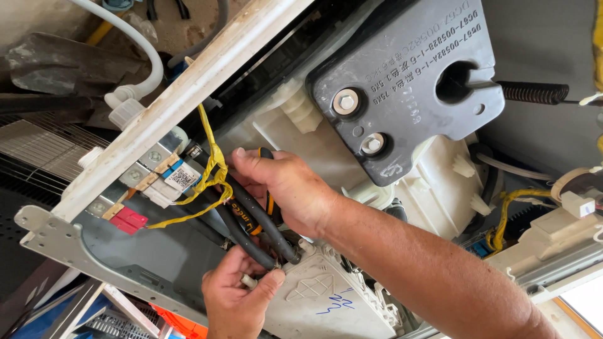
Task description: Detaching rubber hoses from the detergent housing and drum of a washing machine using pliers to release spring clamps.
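Black rubber hoses (260, 220), knotted yellow cord (210, 169) and the white metal frame rail (182, 94) crowd my hands; space opens right of the dark grey counterweight block (408, 81).

Small white rectangular code label (182, 177) on valve block, left of centre, beside yellow tie (210, 172).

Repair workshop: opened washing machine (402, 157), hoses (257, 220), scattered parts.
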